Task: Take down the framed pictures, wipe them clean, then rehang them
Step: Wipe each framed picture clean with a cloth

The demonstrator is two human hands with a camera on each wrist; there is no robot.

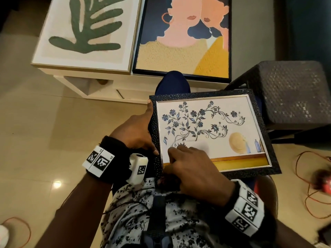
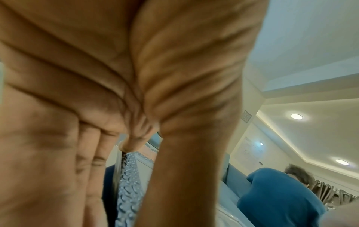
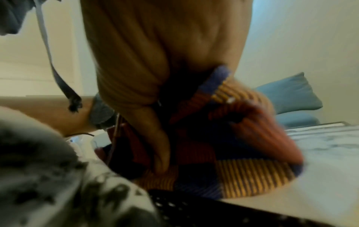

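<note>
The floral framed picture (image 1: pixel 211 133) lies flat on your lap. Your left hand (image 1: pixel 136 129) grasps its left edge; your right hand (image 1: pixel 193 169) clutches a striped cloth (image 3: pixel 242 153) on the glass. It's probably rigid, light, breakable: grip the textured frame edges.

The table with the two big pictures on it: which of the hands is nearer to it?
Left. The left hand grips the small frame's left edge, closer to the table; the right hand presses a cloth near the frame's bottom edge.
</note>
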